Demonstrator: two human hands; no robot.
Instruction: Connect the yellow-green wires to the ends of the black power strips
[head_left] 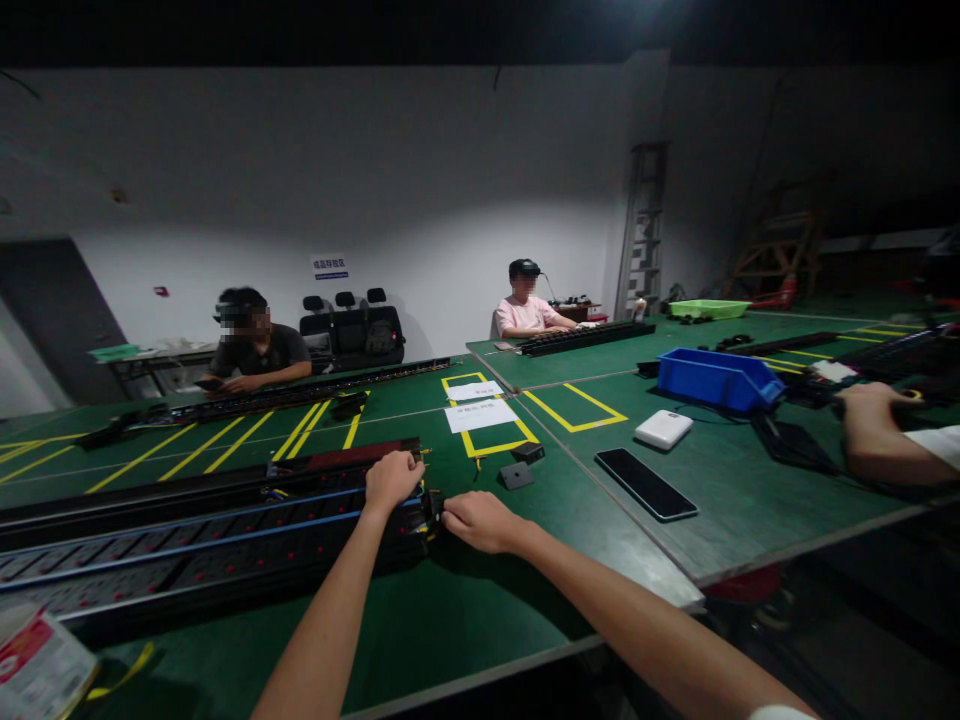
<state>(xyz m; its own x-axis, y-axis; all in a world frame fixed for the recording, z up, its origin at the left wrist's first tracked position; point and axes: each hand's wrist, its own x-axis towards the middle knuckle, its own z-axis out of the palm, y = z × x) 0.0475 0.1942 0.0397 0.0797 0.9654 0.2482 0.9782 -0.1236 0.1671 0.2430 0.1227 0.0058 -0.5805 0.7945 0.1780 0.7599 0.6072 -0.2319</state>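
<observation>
Several long black power strips (187,545) with blue wires lie side by side on the green table (480,610), running off to the left. My left hand (391,478) is closed in a fist on top of their right end. My right hand (480,520) is closed in a pinch against the end of the nearest strip (431,515), where wires stick out. What its fingers hold is too small to make out.
Two small black parts (521,465) lie just beyond my hands. A black phone (645,483), a white power bank (663,429), white papers (478,413) and a blue bin (716,378) lie further right. Two people sit across the table; another person's arm (885,440) rests at right.
</observation>
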